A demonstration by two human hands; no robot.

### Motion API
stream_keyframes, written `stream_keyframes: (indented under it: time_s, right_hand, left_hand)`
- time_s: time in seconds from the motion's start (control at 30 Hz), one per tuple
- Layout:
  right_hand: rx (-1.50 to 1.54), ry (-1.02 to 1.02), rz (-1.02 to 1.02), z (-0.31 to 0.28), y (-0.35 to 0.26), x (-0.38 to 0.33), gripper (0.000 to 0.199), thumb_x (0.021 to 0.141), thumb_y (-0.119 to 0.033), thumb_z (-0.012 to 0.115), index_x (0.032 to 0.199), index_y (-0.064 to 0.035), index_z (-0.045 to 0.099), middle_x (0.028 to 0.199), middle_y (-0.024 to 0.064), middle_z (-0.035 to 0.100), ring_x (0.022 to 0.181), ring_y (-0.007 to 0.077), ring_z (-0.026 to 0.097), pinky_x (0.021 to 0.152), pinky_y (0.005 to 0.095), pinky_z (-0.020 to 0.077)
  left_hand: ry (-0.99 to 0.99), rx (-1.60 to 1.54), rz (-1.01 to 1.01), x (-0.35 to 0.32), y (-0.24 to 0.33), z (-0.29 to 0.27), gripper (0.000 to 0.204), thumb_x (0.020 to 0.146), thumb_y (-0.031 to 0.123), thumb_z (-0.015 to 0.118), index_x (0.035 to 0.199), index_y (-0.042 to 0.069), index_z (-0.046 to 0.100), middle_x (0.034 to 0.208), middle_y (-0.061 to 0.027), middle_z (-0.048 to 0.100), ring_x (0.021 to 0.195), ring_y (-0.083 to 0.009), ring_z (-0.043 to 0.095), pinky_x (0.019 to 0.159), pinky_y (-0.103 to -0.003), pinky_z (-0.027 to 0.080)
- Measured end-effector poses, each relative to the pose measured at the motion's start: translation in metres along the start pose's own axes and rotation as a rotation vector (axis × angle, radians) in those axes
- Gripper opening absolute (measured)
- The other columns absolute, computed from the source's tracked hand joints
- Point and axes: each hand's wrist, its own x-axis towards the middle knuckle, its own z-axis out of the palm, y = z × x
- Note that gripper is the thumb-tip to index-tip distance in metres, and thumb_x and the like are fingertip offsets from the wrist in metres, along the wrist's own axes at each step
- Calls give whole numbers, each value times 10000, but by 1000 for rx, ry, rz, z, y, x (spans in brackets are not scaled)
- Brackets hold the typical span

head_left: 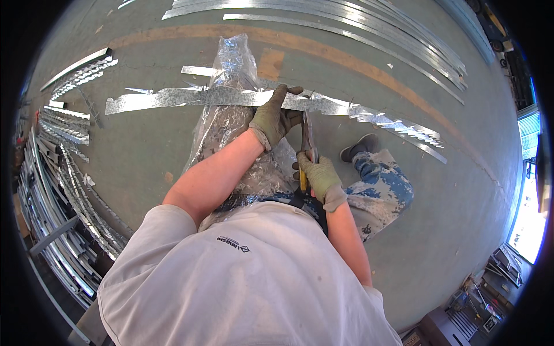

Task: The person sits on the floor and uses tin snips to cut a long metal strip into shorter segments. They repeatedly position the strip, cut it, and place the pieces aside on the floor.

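A long galvanized metal strip point(167, 99) with jagged, cut edges lies crosswise over my plastic-wrapped leg point(222, 130). My left hand point(272, 118), in an olive work glove, is closed round the strip near its middle. In my gloved right hand point(319, 176) is a pair of tin snips point(307, 135) with yellow on the handles. Their metal jaws point away from me and meet the strip's near edge just right of my left hand. Whether the blades are closed on the metal cannot be made out. Toward the right, the strip narrows into several ragged, saw-like points point(398, 126).
Several long metal strips point(323, 26) lie on the floor at the far side. At left are serrated strips point(66, 124) and a stack of metal profiles point(55, 213). My other leg point(381, 190) is bent at the right. Tools and gear point(476, 303) stand at lower right.
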Motion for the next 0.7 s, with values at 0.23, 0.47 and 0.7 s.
stream_keyframes:
  time_s: [0.23,0.47,0.7]
  right_hand:
    - [61,-32,20,-1,7,3,351,1097,-369,783,1193,-38,718,940,88,743,729,204,718,596,392,560]
    - [-30,-2,20,-2,9,6,384,1103,-396,775,1240,-40,738,985,78,785,785,205,762,623,396,558]
    - [-25,-22,42,-2,12,9,404,1110,-382,787,1317,-38,746,1062,112,807,835,237,779,665,411,574]
  left_hand:
    - [-7,-13,-7,-4,1,3,488,1246,416,491,1432,5,677,1354,-194,754,1211,-324,769,1120,-520,639]
    - [-7,-14,-2,-4,3,3,516,1246,415,478,1462,-12,669,1362,-199,766,1214,-339,770,1108,-524,641]
    - [8,-31,-19,-5,4,5,512,1249,404,467,1456,-19,668,1357,-195,758,1185,-344,774,1102,-537,640]
